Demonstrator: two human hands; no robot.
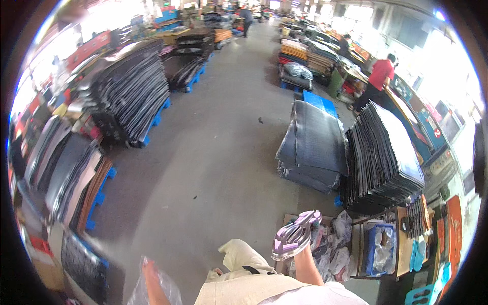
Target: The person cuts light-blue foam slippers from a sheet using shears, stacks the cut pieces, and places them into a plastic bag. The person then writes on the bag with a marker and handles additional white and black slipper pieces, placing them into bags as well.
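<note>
At near right, raised ahead of the body: right hand (305,250), closed on lilac-and-grey strappy footwear (292,237), probably a pair. Fingers largely hidden behind the straps; exact grip not readable. Held apart from the lap, perhaps for a plain look from above.

At near left, low down: left hand (148,271), set against a clear plastic bag (169,291). Cannot tell whether pinching the film or merely inside it. Between the two hands: pale beige garment (239,287).

Just right of the footwear: heap of clear-bagged items (339,259), seemingly placed for easy reach. Farther right: blue plastic crate (369,256), walls presumably keeping bagged contents together; then a turquoise moulded plastic piece (427,293), perhaps a stool.

Beyond, at right: slumped stack of dark grey sheets (315,140), just beside a taller stack of black sheets (376,162). At left: long stack of dark sheets (129,91) on a blue pallet (156,120), raised off the floor, probably for lifting. Stacked on both sides, apparently to leave a walkway between.

Far right: co-worker in red top (380,73), bent toward a bench.
</note>
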